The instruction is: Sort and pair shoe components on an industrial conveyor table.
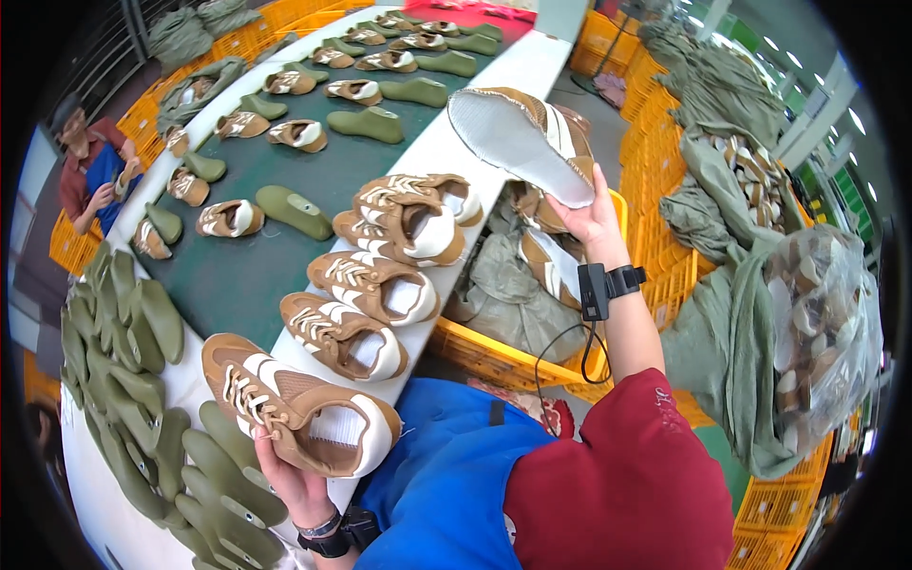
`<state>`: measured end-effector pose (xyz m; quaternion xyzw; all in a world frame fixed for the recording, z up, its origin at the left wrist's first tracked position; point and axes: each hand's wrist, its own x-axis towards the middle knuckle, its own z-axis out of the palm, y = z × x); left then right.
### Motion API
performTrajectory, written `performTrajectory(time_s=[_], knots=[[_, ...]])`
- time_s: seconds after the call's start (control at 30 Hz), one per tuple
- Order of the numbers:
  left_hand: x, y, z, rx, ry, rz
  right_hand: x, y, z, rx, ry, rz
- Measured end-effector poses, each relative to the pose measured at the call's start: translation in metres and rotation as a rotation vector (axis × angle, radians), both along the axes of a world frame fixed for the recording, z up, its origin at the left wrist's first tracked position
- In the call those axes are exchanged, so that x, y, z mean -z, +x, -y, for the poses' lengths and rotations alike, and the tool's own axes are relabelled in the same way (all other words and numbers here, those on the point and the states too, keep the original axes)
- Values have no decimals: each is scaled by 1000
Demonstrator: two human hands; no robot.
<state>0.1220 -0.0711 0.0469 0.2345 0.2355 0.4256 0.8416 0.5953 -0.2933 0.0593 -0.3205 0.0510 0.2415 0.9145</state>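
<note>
My left hand point(296, 483) is closed around the underside of a brown and white sneaker upper point(285, 394), its laced top and open collar facing up. Raised to the right, my right hand point(591, 223) grips a second sneaker upper point(560, 133) by one end; its pale grey stitched underside point(508, 138) is turned toward me. Between the hands, several similar laced uppers point(375, 283) stand in a row along the white table edge point(418, 157). A heap of olive-green shoe lasts point(142, 399) lies on the white surface left of my left hand.
A dark green belt point(214, 280) carries several uppers and green lasts point(366, 124). Below my right hand stands a yellow crate point(494, 353) with uppers and grey cloth. Stacked orange crates point(646, 152) and a clear bag of uppers point(817, 323) line the right. Another person point(90, 166) sits across the belt.
</note>
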Motion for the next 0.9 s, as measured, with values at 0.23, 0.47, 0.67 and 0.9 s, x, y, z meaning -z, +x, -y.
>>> performTrajectory(time_s=[0.23, 0.47, 0.67, 0.9], knots=[[4, -21, 4, -41, 48, -12, 15, 31, -100, 365, -152, 282], [10, -28, 8, -69, -27, -75, 119, 50, -96, 207, -1251, 1128], [9, -22, 5, -38, -69, -112, 122, 53, -43, 303, -1578, 1213], [9, -6, 1, -32, -42, -191, 146, 49, 46, -519, -1956, 877]])
